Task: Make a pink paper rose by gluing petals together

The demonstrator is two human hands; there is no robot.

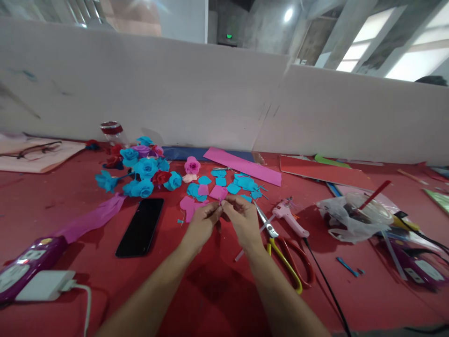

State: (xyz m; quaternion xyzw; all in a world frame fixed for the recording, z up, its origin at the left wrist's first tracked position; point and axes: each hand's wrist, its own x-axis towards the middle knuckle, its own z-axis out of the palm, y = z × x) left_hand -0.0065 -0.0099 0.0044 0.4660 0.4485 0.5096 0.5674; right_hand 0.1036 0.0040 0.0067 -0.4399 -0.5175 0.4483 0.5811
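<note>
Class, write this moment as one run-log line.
left hand: pinching pink piece | right hand: pinching same piece | scissors: right of hands | glue gun: beside scissors | phone: left of hands

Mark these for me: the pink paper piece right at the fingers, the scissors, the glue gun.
Pink paper piece (218, 192): head view, on its flat face.
Scissors (271, 230): head view, on the metal by the pivot.
Glue gun (289, 217): head view, on its pink body.
</note>
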